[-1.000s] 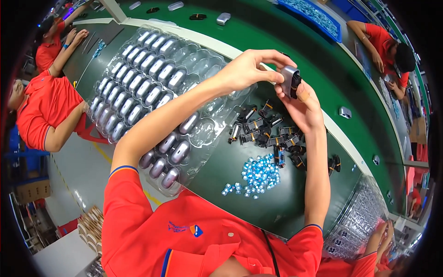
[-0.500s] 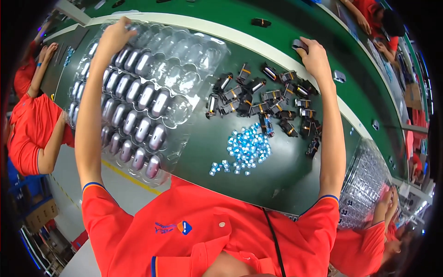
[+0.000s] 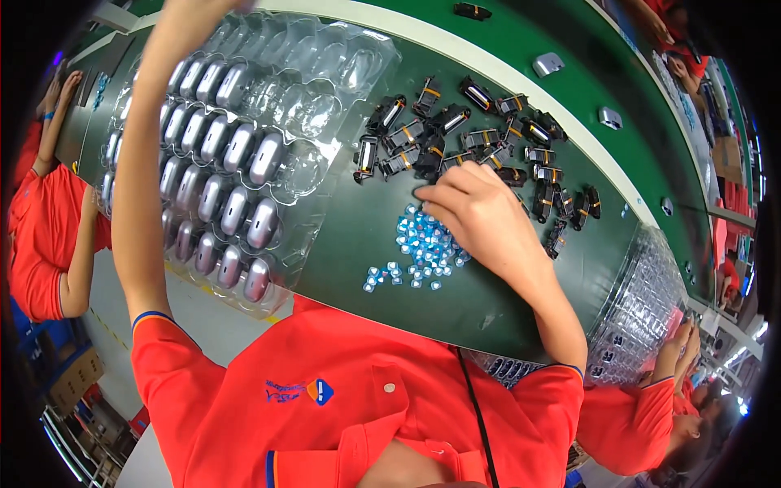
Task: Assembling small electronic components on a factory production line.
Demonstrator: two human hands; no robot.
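My left hand (image 3: 189, 23) reaches over the far left of the clear plastic blister tray (image 3: 313, 175); its fingers are mostly cut off by the upper edge. Rows of rounded, silvery-mauve cases (image 3: 267, 157) fill many of the tray's pockets. On the dark green table, my right hand (image 3: 488, 213) is bent down between a pile of small blue-and-white pieces (image 3: 421, 248) and a spread of black parts with orange strips (image 3: 482, 138). Its fingers are curled together, and whatever is under their tips is hidden.
A grey case (image 3: 548, 64) and another grey case (image 3: 610, 118) lie on the green belt (image 3: 521, 32) beyond the pale rail (image 3: 455, 57). More clear trays (image 3: 639, 301) stand at the right. Co-workers in red sit on both sides, one sleeve (image 3: 61, 236) close on the left.
My right hand has let go of a grey case on the belt and come back down to the blue pieces. My left hand has moved farther away, toward the upper edge.
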